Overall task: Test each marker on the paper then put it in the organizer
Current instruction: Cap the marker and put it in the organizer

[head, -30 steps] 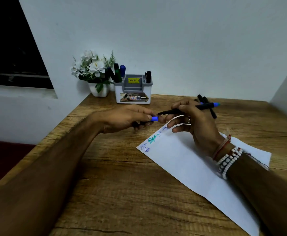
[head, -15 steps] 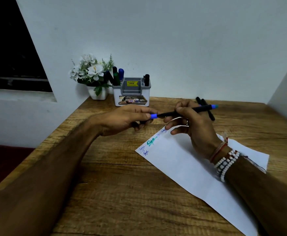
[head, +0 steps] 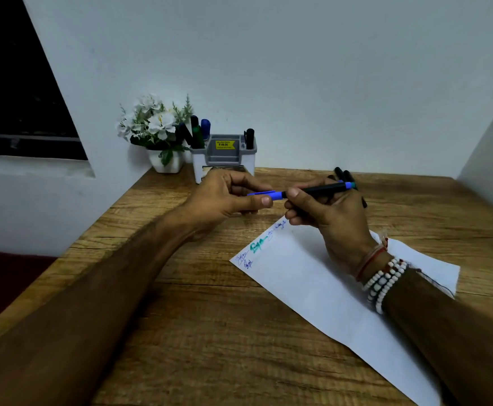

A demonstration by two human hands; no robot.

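A black marker [head: 320, 190] with a blue end lies level between both hands, above the table. My right hand [head: 330, 218] grips its barrel. My left hand [head: 224, 197] pinches the blue cap [head: 264, 195], which sits on the marker's tip. Beneath my right hand a white sheet of paper [head: 312, 285] carries blue and green scribbles near its far left corner. The white and grey organizer [head: 224, 155] stands at the back of the table with several markers upright in it. More black markers [head: 346, 174] lie on the table behind my right hand, partly hidden.
A small white pot of white flowers [head: 158, 133] stands left of the organizer against the wall. The wooden table [head: 210, 332] ends at a left edge with a drop beside it. A wall closes the right side.
The cap in my left hand has come together with the marker tip; it was a small gap away a second ago. Both hands have risen slightly in view.
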